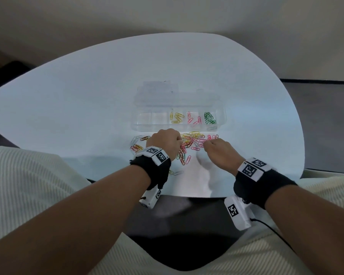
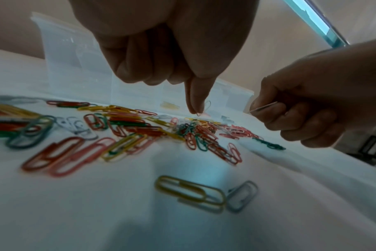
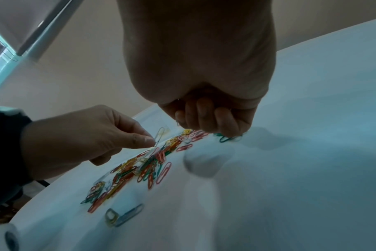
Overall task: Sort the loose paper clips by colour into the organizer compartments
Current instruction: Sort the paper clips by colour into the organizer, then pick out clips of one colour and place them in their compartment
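A clear organizer [image 1: 221, 118] lies past my hands; it holds yellow clips [image 1: 176, 117], pink clips [image 1: 194, 119] and green clips [image 1: 209, 118] in separate compartments, and its two left compartments look bare. A pile of loose coloured paper clips [image 1: 191, 142] is spread in front of it. My left hand [image 1: 180, 139] hovers over the pile and pinches a pale clip [image 3: 159, 136] by one end, lifted off the table. My right hand [image 1: 206, 144], fingers curled, pinches a thin pale clip [image 2: 264, 107] edge-on. Green clips [image 3: 225, 139] lie just under its fingers [image 3: 204, 117].
The white table [image 1: 87, 100] has a curved near edge by my lap. A yellow clip [image 2: 189, 190] and a grey-blue clip [image 2: 243, 195] lie apart, nearer the table's front edge. The organizer's open lid [image 1: 155, 92] lies behind it.
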### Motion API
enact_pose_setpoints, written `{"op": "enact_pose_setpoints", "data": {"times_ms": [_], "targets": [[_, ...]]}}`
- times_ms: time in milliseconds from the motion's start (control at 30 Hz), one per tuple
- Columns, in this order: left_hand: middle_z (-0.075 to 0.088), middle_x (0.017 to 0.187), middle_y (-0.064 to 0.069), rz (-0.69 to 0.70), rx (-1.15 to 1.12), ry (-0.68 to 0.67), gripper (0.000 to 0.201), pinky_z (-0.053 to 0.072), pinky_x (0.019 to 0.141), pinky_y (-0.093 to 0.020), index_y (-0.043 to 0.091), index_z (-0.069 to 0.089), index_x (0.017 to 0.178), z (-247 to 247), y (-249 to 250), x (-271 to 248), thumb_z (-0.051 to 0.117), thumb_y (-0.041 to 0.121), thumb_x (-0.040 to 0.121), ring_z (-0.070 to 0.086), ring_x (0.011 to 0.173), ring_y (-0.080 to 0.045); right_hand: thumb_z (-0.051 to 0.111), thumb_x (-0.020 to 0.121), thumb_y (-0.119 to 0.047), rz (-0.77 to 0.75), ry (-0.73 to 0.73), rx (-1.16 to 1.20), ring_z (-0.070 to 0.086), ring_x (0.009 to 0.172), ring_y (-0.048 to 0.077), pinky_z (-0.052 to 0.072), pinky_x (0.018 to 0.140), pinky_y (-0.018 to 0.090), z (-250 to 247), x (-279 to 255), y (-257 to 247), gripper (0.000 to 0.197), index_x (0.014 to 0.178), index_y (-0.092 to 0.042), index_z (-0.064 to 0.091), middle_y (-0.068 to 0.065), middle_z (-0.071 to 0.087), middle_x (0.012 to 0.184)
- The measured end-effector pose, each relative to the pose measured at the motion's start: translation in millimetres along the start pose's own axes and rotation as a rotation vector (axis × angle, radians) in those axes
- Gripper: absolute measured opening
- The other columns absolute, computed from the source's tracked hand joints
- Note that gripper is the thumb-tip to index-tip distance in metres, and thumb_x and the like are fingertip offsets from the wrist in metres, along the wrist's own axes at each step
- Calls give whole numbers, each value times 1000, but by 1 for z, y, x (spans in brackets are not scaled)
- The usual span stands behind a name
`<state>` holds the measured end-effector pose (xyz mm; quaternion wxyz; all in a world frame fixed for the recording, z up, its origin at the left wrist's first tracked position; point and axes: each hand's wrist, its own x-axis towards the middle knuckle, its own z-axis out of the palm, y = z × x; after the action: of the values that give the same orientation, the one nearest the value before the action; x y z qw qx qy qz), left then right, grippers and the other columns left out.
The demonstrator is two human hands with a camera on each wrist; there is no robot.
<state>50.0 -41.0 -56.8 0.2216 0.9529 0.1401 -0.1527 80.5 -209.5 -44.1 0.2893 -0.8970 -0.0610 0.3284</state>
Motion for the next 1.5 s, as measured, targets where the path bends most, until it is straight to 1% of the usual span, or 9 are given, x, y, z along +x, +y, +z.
{"op": "enact_pose_setpoints", "data": {"times_ms": [600,800,933,1200,1300,1333,1367,1400,1500], "targets": [[24,53,-2,-178,-932,-183,35,14,49,-25,18,28,60,-76,-16,4,38,18,94,15,46,-15,42,88,-4,91,-128,919,31,44,16,28,43,26,0,17,-67,18,75,-7,54,6,44,58],[60,63,-13,-179,-1020,-68,32,21,43,-21,14,36,66,-86,-34,13,48,18,95,24,37,-14,35,86,-13,85,-125,1016,39,50,20,31,50,29,6,28,-110,26,71,-5,54,11,53,62],[60,68,-18,-265,-1129,-16,27,22,40,-19,12,34,66,-88,-37,20,44,-3,87,25,35,-13,40,96,-21,112,-33,962,50,59,21,42,56,32,10,38,-125,28,86,-1,57,12,56,70],[45,63,-8,-480,-1232,-39,25,24,48,-24,-1,61,85,-89,-39,30,39,10,88,30,49,-16,50,99,-43,142,-88,982,52,92,29,50,92,33,17,44,-134,56,128,5,47,22,49,100],[54,68,-10,-493,-1215,-38,29,34,50,-24,-2,63,88,-89,-38,33,42,18,92,42,54,-17,48,97,-52,157,-132,951,60,113,39,47,103,37,13,42,-135,43,108,-11,55,43,42,124],[55,70,-10,-490,-1229,-33,28,37,52,-23,-2,62,89,-91,-37,34,42,18,93,45,55,-17,47,97,-54,155,-134,963,63,102,36,48,102,37,11,40,-135,42,105,-14,56,25,52,95],[55,72,-11,-489,-1257,-24,26,38,53,-23,-1,60,90,-92,-35,34,42,18,93,46,56,-18,46,96,-55,152,-124,968,43,130,36,44,107,40,9,38,-133,45,111,-13,55,3,43,99],[53,76,-11,-488,-1290,-20,22,39,54,-22,0,57,91,-93,-34,34,42,16,94,46,58,-18,46,97,-54,143,-103,967,14,120,16,36,113,44,7,37,-130,48,115,-11,55,11,54,110],[52,94,-13,-461,-1361,-36,20,47,66,-25,1,52,102,-94,-31,35,44,18,97,52,77,-22,42,99,-52,81,-22,918,38,139,32,30,117,42,-3,26,-120,59,137,-7,45,22,34,152]]}}
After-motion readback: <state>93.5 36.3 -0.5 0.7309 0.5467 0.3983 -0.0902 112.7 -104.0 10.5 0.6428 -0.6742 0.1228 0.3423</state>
